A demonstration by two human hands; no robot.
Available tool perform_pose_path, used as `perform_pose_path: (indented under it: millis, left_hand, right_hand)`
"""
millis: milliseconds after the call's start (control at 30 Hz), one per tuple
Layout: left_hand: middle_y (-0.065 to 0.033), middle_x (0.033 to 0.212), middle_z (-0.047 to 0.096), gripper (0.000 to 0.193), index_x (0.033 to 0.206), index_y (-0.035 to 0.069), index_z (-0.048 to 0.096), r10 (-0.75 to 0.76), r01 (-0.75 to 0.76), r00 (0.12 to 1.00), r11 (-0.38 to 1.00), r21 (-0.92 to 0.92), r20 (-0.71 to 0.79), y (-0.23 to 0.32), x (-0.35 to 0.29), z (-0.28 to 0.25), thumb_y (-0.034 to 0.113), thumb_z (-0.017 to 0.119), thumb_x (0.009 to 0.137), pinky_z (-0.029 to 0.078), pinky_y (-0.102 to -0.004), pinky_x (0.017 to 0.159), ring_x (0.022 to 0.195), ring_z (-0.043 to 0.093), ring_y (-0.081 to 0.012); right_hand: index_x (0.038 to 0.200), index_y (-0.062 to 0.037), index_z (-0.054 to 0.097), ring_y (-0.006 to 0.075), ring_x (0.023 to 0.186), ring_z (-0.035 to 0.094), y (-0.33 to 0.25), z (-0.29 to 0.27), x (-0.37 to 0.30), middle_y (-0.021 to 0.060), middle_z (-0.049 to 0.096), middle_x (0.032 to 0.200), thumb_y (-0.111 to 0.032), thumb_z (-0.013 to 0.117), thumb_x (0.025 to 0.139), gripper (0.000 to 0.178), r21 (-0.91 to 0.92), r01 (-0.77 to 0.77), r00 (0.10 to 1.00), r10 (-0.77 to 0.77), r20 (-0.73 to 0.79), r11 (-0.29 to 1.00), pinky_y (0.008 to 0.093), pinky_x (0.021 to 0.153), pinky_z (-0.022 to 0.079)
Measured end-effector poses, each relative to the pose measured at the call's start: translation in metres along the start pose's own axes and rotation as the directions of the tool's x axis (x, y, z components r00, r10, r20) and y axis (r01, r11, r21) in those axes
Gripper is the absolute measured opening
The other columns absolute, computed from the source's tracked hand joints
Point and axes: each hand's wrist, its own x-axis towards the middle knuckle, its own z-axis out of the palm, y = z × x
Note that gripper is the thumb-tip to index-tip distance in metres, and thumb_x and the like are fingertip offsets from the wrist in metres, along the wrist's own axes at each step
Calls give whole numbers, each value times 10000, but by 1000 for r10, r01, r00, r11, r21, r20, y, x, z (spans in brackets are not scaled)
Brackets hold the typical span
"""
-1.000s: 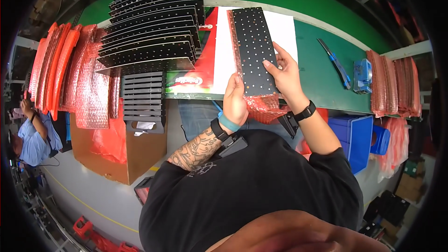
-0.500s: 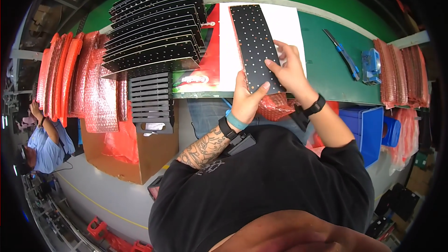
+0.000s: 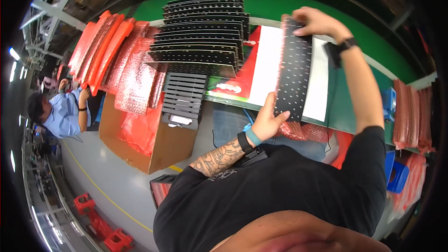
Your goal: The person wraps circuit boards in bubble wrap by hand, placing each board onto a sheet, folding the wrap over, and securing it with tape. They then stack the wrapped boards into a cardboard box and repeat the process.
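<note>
A long black circuit board (image 3: 295,72) dotted with rows of small pale spots lies lengthwise over a white sheet (image 3: 319,77) on the bench. My left hand (image 3: 266,122) pinches its near end, thumb on top and fingers along the left edge. At the far end, my right hand (image 3: 316,22) is closed over the board's edge. Red bubble wrap (image 3: 305,132) sticks out below the near end and shows along the left edge. How far it covers the underside is hidden.
Several similar boards stand in a black slotted rack (image 3: 184,95) on the left. Beside it are red bubble-wrap bags (image 3: 133,72), above a cardboard box (image 3: 172,147). More wrapped packs (image 3: 410,116) and a blue tape dispenser (image 3: 388,102) sit right. A co-worker (image 3: 63,112) is far left.
My right hand has moved from the board's right side up to its far end. The left hand still grips the near end. The whole view has turned and shifted.
</note>
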Motion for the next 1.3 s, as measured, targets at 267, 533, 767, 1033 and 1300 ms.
perform_pose_path:
  millis: [267, 533, 767, 1033, 1300]
  left_hand:
    - [-105, 1068, 633, 394, 1201, -2, 546, -263, 263, 965, 959, -105, 19, 14, 69, 1, -93, 674, 840, 560, -308, 826, 991, 647, -166]
    - [-142, 1098, 687, 247, 1180, -44, 618, -350, 355, 928, 719, -597, 130, 19, 135, 17, -39, 555, 941, 598, -356, 825, 1002, 688, -227]
    - [-151, 1153, 679, 257, 1203, -51, 622, -363, 413, 907, 671, -616, 213, 11, 146, 22, -35, 525, 965, 574, -355, 908, 1039, 684, -235]
    - [-171, 1212, 660, 398, 1273, -74, 563, -113, 245, 960, 785, -569, 258, 69, 118, 31, -134, 553, 880, 553, -371, 970, 1117, 666, -264]
    - [-191, 1287, 627, 401, 1324, -61, 514, -26, 296, 913, 729, -617, 407, 114, 88, 87, -112, 470, 929, 546, -386, 980, 1152, 649, -285]
  right_hand:
    - [1200, 23, 594, 182, 1050, 641, -122, -78, -164, 65, 676, 1113, 8, 705, 834, 383, 167, 238, 917, -165, -362, 957, 319, 919, 508]
    - [1024, 37, 671, 278, 793, 712, -177, -54, -203, 139, 717, 888, 124, 652, 741, 296, -471, 242, 811, -443, -382, 849, 312, 719, 543]
    - [958, 41, 685, 302, 781, 718, -155, -6, -185, 151, 733, 888, 125, 650, 655, 317, -606, 282, 717, -584, -382, 743, 355, 703, 559]
    - [922, 37, 679, 306, 766, 732, -181, -32, -213, 169, 721, 840, -49, 722, 742, 205, -681, 296, 568, -697, -438, 670, 369, 644, 579]
    - [946, 53, 679, 368, 876, 739, -237, -34, -286, 218, 745, 975, -116, 721, 848, 201, -755, 165, 461, -726, -510, 635, 393, 726, 599]
